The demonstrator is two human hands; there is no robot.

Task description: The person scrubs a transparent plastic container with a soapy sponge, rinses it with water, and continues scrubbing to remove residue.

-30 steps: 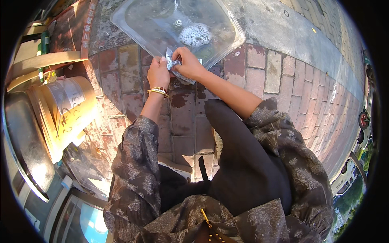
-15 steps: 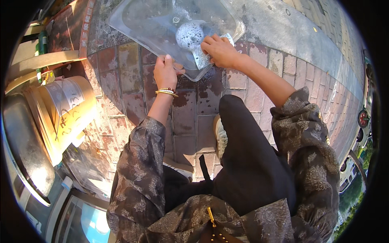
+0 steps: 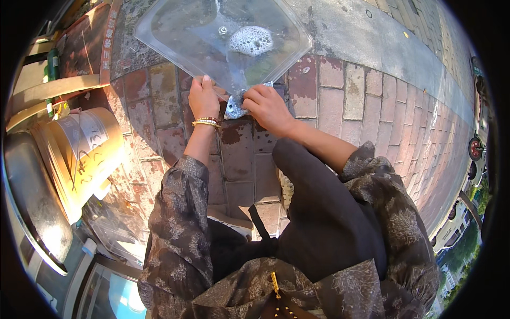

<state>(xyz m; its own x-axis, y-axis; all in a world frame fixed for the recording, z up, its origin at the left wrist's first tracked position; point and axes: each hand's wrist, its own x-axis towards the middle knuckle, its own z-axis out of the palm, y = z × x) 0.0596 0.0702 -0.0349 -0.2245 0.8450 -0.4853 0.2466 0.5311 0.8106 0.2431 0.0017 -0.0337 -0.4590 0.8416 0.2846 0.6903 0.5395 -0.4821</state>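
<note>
A clear plastic lid or shallow tray (image 3: 183,40) with rounded corners tilts in front of me; I cannot tell which it is. White soap foam (image 3: 251,41) and a wet streak lie on its surface. My left hand (image 3: 204,98), with beaded bracelets at the wrist, pinches its near left edge, thumb on top. At the near corner, my right hand (image 3: 265,109) presses a wet, light patterned cloth (image 3: 235,106) against the rim. The fingers are closed round the cloth and hide part of it.
Reddish paving bricks (image 3: 239,151) lie below, with a grey concrete strip (image 3: 388,58) beyond. To my left are a cardboard box (image 3: 87,143), a dark metal pan (image 3: 37,196) and a green bottle (image 3: 53,64). Parked vehicles (image 3: 451,226) show at the far right.
My right hand and the cloth have moved left and nearer, from the right side of the near corner onto the corner itself. The foam has spread flatter. My left hand has shifted slightly left.
</note>
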